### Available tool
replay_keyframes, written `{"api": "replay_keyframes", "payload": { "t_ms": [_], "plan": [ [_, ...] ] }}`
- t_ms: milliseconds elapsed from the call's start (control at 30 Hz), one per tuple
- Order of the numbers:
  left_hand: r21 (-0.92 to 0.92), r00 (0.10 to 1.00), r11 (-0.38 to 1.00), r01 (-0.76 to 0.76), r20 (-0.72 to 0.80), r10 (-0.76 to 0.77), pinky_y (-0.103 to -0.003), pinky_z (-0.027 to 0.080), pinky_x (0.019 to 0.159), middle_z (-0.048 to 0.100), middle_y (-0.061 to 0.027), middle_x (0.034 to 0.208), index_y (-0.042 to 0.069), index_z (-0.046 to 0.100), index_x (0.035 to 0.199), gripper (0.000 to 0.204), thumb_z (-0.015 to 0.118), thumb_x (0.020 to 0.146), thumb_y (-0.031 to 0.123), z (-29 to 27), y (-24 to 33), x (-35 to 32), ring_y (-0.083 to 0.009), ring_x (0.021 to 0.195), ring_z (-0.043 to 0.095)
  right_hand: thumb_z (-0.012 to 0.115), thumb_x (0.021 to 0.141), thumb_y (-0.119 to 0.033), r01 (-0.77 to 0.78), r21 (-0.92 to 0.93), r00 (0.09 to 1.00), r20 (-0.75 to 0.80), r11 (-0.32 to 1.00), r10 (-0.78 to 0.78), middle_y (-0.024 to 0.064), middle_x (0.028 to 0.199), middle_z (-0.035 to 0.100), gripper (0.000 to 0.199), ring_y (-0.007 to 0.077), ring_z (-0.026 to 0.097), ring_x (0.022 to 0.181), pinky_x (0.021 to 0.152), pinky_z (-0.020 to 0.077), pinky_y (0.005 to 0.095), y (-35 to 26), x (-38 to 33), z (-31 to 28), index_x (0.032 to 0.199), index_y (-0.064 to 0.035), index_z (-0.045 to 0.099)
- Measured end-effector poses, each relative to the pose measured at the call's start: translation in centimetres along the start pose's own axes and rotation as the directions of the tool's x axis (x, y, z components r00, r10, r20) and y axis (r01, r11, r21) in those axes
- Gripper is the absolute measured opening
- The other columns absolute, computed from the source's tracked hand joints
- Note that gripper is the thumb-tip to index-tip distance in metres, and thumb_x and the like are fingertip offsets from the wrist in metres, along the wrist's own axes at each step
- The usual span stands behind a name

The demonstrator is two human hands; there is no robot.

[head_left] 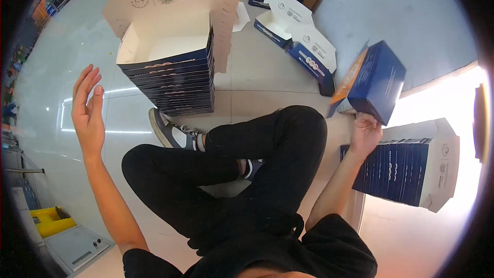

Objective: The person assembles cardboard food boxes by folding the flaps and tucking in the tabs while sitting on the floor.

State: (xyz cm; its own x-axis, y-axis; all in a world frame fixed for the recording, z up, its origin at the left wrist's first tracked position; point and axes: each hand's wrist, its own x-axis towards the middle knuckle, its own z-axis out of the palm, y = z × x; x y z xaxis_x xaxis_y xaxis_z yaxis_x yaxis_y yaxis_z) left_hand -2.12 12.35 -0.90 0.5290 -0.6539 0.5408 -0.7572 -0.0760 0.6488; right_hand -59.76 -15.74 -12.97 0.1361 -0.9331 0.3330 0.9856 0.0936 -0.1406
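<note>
My right hand (366, 136) grips the lower edge of a dark blue cardboard box (378, 82), holding it up at a tilt on the right. An orange printed face shows on the box's left side. Raised on the left with fingers extended, my left hand (87, 105) holds nothing. Nearest to it is a tall stack of nested open boxes (172, 85), dark blue outside and cream inside, with lids standing up at the back. Beneath my right hand, another row of nested blue boxes (391, 170) lies on its side, its white lid flaps facing right.
Several loose open boxes (314, 62) lie on the tiled floor along a pale wall (391, 10). My crossed legs (221, 175) fill the front middle. A yellow object (51, 221) and a grey panel (77, 249) are at the lower left. Bright light comes from the right.
</note>
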Motion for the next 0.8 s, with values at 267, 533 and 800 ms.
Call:
{"api": "replay_keyframes", "payload": {
  "t_ms": [267, 533, 800],
  "plan": [
    [-0.084, 0.996, 0.996, -0.033, 0.079, 0.04, -0.034, 0.05, 0.103, 0.057, -0.0101, 0.148, 0.003, 0.065, 0.137, 0.034, 0.057, 0.109, 0.022, 0.5, 3.0, 2.8, -0.0213, 0.13, 0.059, 0.069, 0.099, -0.023, 0.48, -0.868, 0.856, 0.496, 0.131, 0.146, 0.0104, 0.118, 0.071, 0.03, 0.0306, 0.065, 0.113, 0.089, 0.0549, 0.0431, 11.5, 2.0, 18.8, 0.119, -0.0014, 0.068],
    [-0.18, 0.984, 0.968, 0.175, 0.069, -0.166, -0.037, 0.056, 0.088, 0.072, -0.0185, 0.128, 0.0, 0.063, 0.137, 0.043, 0.06, 0.104, 0.028, 4.8, 0.6, 6.7, -0.0296, 0.101, 0.075, 0.083, 0.08, -0.009, 0.845, -0.535, 0.407, 0.633, -0.009, 0.659, 0.0151, 0.11, 0.064, 0.026, 0.0367, 0.062, 0.104, 0.089, 0.0521, 0.0421, 27.5, 8.4, 22.8, 0.096, 0.002, 0.066],
    [-0.189, 0.986, 0.968, 0.167, 0.057, -0.159, -0.036, 0.057, 0.088, 0.072, -0.0195, 0.128, 0.0, 0.062, 0.14, 0.041, 0.055, 0.101, 0.013, 5.7, -0.6, 5.9, -0.0286, 0.1, 0.076, 0.083, 0.08, -0.009, 0.775, -0.632, 0.52, 0.627, -0.013, 0.58, 0.0142, 0.114, 0.064, 0.026, 0.0354, 0.06, 0.113, 0.093, 0.0511, 0.0425, 32.2, 9.3, 20.1, 0.093, 0.0023, 0.063]
  ]
}}
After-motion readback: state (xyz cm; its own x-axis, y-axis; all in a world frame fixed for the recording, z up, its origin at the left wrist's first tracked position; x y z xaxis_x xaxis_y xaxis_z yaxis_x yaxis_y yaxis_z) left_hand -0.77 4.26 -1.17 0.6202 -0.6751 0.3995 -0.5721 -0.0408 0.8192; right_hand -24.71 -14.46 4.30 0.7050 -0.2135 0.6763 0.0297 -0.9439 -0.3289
